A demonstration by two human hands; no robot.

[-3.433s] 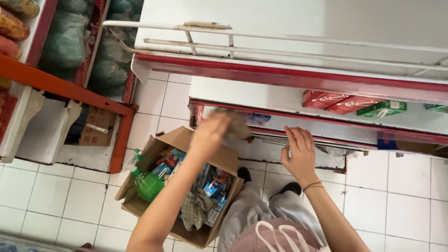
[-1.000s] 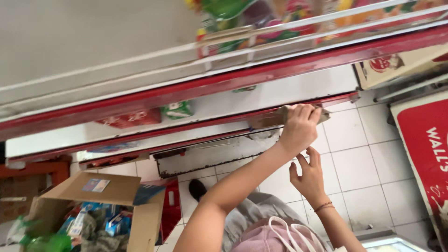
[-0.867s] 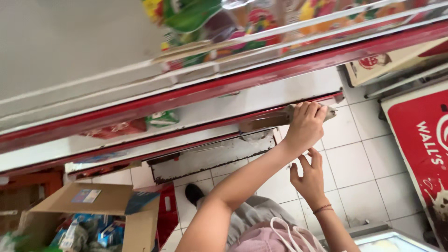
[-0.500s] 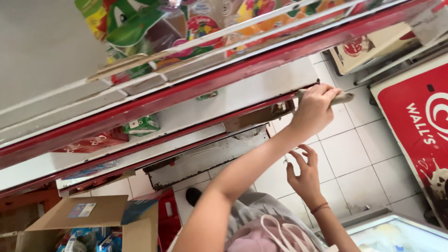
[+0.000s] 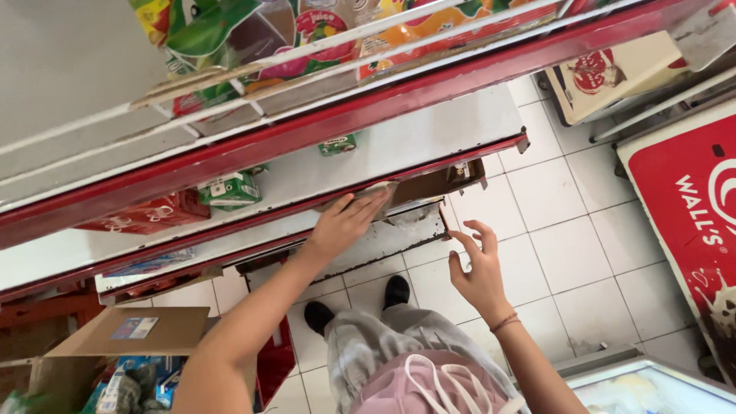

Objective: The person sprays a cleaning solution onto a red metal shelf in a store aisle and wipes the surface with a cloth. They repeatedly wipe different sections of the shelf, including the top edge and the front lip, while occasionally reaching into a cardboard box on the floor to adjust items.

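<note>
My left hand (image 5: 345,222) reaches up to the low white shelf (image 5: 429,138) with a red front edge. Its fingers lie over a flat brown-grey piece (image 5: 381,193) at the shelf's lip and hold it there. My right hand (image 5: 475,267) hovers lower and to the right, fingers spread, with nothing in it. It is apart from the shelf, over the white floor tiles. A brown card strip (image 5: 437,180) runs under the shelf to the right of the left hand.
Green cartons (image 5: 230,188) and red packs (image 5: 146,216) sit on the shelf to the left. Colourful juice packs (image 5: 307,31) fill the shelf above. An open cardboard box (image 5: 115,349) of goods stands at lower left. A red freezer (image 5: 682,207) stands at right.
The view has swung from the box up along the shelves. My left hand has slid left along the shelf edge with the flat piece. My right hand stays open below.
</note>
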